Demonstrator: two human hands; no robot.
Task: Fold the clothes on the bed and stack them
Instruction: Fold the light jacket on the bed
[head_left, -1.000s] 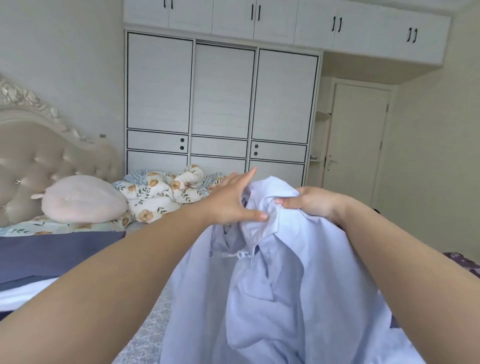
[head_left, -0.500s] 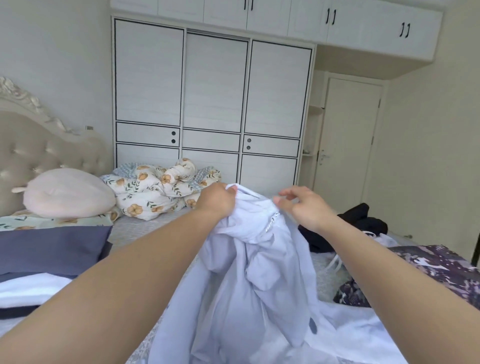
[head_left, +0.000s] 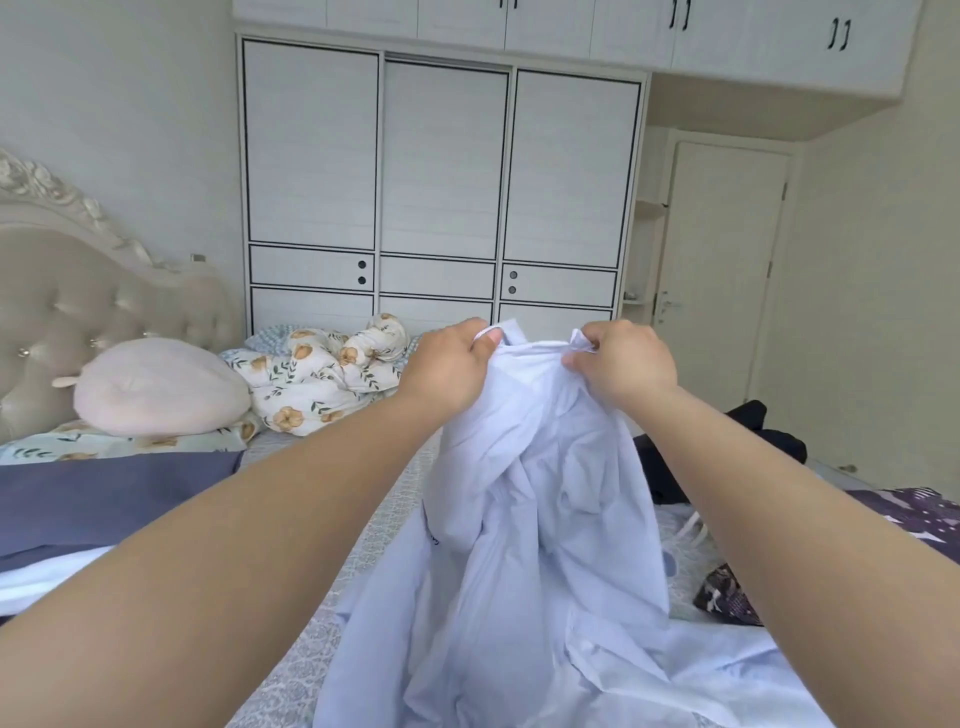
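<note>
A pink pillow (head_left: 156, 387) lies against the tufted headboard (head_left: 78, 291), white wardrobe (head_left: 441, 187) behind.

A single wide-angle view from the person's head, looking forward and slightly down along both outstretched forearms. It faces across the patterned grey bed (head_left: 322, 613) toward a white black-trimmed wardrobe (head_left: 441, 182), with close objects large and edges curved.

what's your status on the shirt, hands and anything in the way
Left hand and right hand both grip the light blue shirt at its top edge. Shirt lifted, hem on the bed, unfolded. Black garment beyond, apart.
</note>
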